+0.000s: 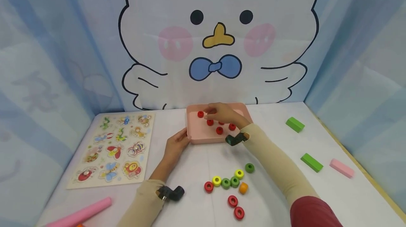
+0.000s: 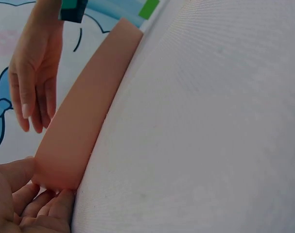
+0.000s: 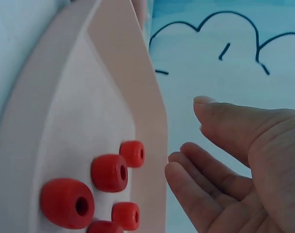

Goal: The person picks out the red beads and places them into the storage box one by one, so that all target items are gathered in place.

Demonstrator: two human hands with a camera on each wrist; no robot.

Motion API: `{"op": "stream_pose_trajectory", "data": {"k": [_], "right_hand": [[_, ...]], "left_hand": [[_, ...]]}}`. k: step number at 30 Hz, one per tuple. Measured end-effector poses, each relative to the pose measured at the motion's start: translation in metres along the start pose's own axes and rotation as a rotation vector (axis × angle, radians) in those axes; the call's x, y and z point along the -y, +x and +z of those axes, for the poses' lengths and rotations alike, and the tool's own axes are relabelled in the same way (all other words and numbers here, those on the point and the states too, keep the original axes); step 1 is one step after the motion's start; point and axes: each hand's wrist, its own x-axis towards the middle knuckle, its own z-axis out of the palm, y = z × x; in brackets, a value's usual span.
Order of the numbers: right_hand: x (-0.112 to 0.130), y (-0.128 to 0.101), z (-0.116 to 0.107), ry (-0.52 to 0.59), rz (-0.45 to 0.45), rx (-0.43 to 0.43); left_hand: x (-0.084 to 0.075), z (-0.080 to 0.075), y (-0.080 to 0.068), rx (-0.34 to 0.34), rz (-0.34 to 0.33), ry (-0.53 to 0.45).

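Steadily, the left hand (image 1: 177, 142) held the near left corner of a pink tray (image 1: 203, 141), its grip narrow, the thumb by the rim and the fingers bunched lower at the corner. The right hand (image 1: 222, 113) hung over the tray, to the right of and beyond the left grip, its own grip fairly wide, with the thumb apart from the relaxed fingers. Red beads (image 3: 109, 173) lay scattered inside the tray, about the right grip; one of them sat just left of its fingertips, while others lay below the palm, nearer the wearer. On the white counter (image 1: 190, 202), on the wearer's side of both grips, a curving row of ring-like beads ran from a red ring (image 1: 208, 186) through yellow and green ones to a green ring (image 1: 249, 167), with an orange bead (image 1: 243, 188) and two more red rings closer still to the wearer. Left of the left grip lay a picture board (image 1: 111, 151) with cartoon insects, and a pink rod (image 1: 80, 213) lay lower on that side. Well to the right of the right grip were two green blocks (image 1: 312, 162) and a pink block (image 1: 342, 168). Beyond both grips hung a cloth backdrop (image 1: 219, 89) with a bow-tied chick.
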Motion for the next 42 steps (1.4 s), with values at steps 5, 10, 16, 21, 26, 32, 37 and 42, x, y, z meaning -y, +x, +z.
{"op": "stream_pose_trajectory", "data": {"k": [5, 10, 16, 21, 26, 32, 37, 42], "right_hand": [[0.006, -0.025, 0.011, 0.001, -0.139, -0.019], [0.007, -0.054, 0.031, 0.031, -0.293, 0.057], [0.005, -0.086, 0.056, 0.154, -0.364, 0.243], [0.003, -0.108, 0.073, 0.253, -0.378, 0.376], [0.002, -0.121, 0.082, 0.270, -0.355, 0.459], [0.004, -0.129, 0.084, 0.197, -0.358, 0.498], [0.006, -0.134, 0.084, 0.150, -0.394, 0.497], [0.006, -0.135, 0.085, 0.157, -0.427, 0.493]], "left_hand": [[0.001, 0.001, 0.000, 0.002, 0.000, -0.004], [0.001, 0.000, 0.000, 0.008, 0.015, -0.013], [-0.003, 0.000, -0.002, 0.011, 0.016, -0.015], [-0.003, 0.001, -0.002, 0.000, 0.007, -0.015], [-0.002, 0.001, -0.001, 0.000, 0.008, -0.029], [-0.002, 0.000, -0.001, 0.002, -0.011, -0.036], [-0.003, 0.000, -0.001, 0.010, -0.011, -0.053], [-0.003, 0.001, -0.002, 0.017, -0.023, -0.061]]}}
